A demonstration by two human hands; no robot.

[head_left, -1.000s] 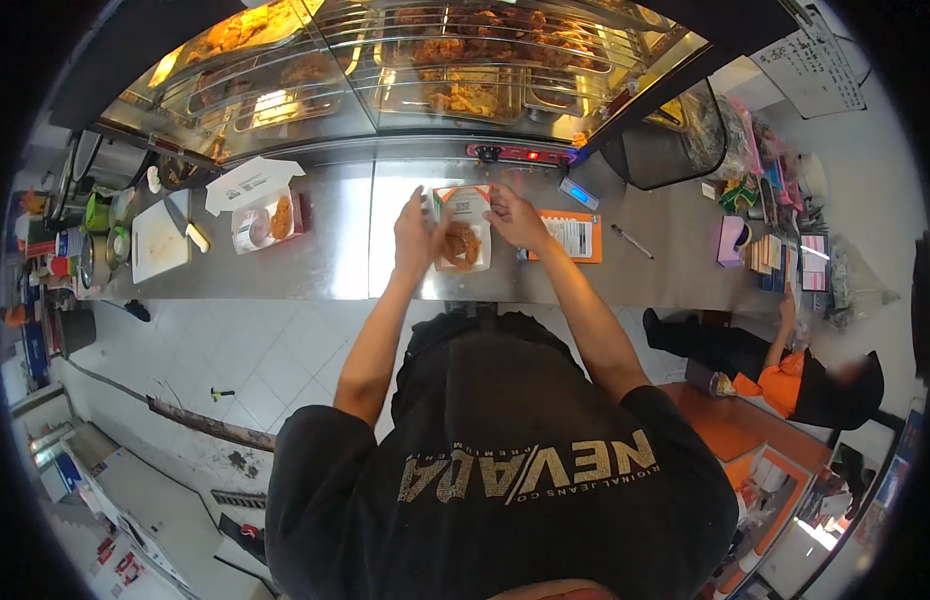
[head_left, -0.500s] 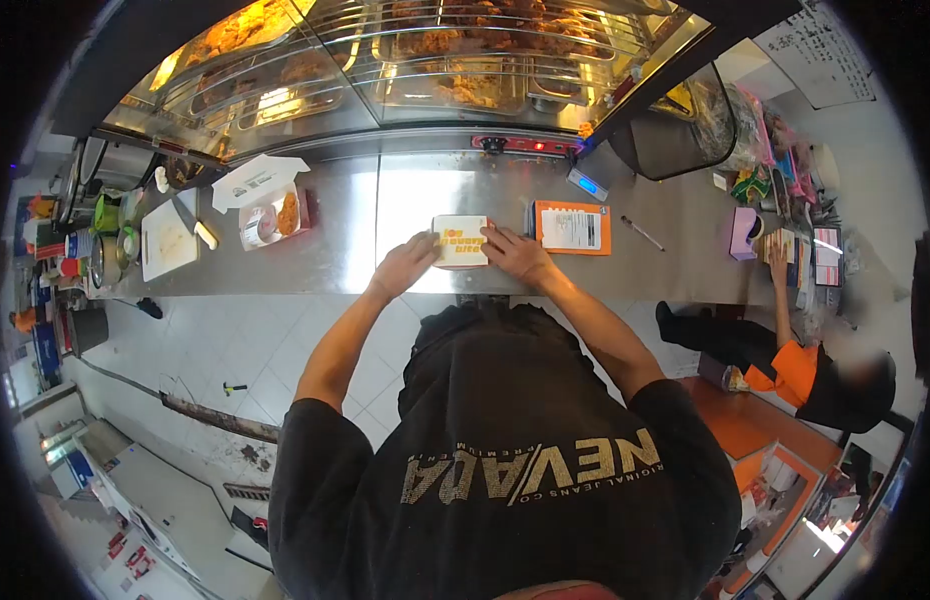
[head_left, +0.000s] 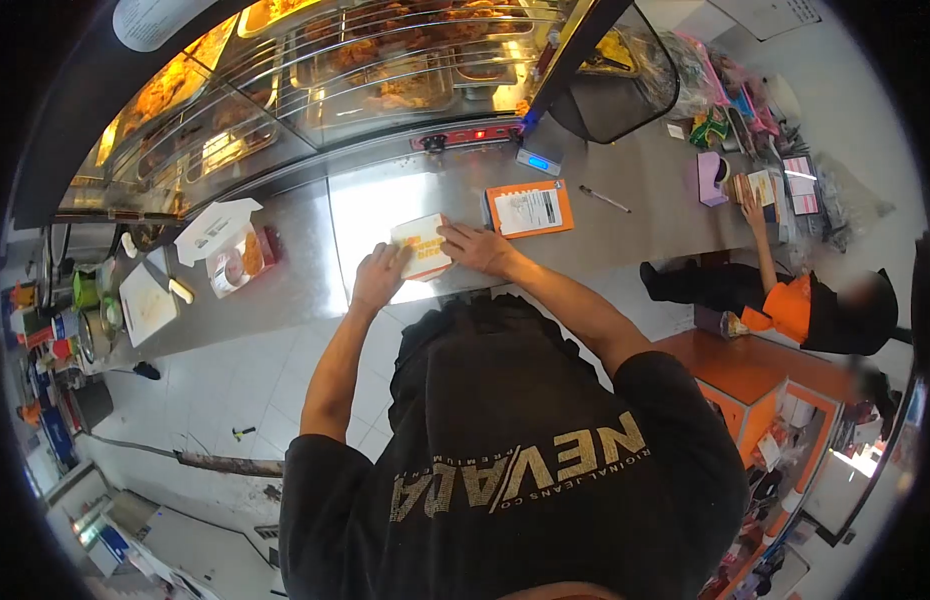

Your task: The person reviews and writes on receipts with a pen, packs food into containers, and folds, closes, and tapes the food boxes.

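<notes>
A small white carton (head_left: pixel 422 247) with yellow lettering and a reddish lower edge lies between my hands on the steel counter, close to its front edge. On the carton's left side rest the fingers of my left hand (head_left: pixel 381 275). My right hand (head_left: pixel 477 249) holds the opposite side, with fingertips over the top corner. The carton's lid looks closed, and its contents are hidden. Just right of my right hand lies an orange box (head_left: pixel 531 208) with a white printed label on it.
An open box (head_left: pixel 243 262) with fried chicken sits left, beside a cutting board (head_left: pixel 149 303) and knife (head_left: pixel 182 290). The heated display (head_left: pixel 375 85) borders the back. A blue-lit device (head_left: pixel 538 162), pen (head_left: pixel 605 199) and tape dispenser (head_left: pixel 713 180) lie right, near a co-worker's hand (head_left: pixel 752 203).
The whole view has turned, so the counter now slants and objects sit further left. Both my hands stay on the carton, which appears tilted with the view.
</notes>
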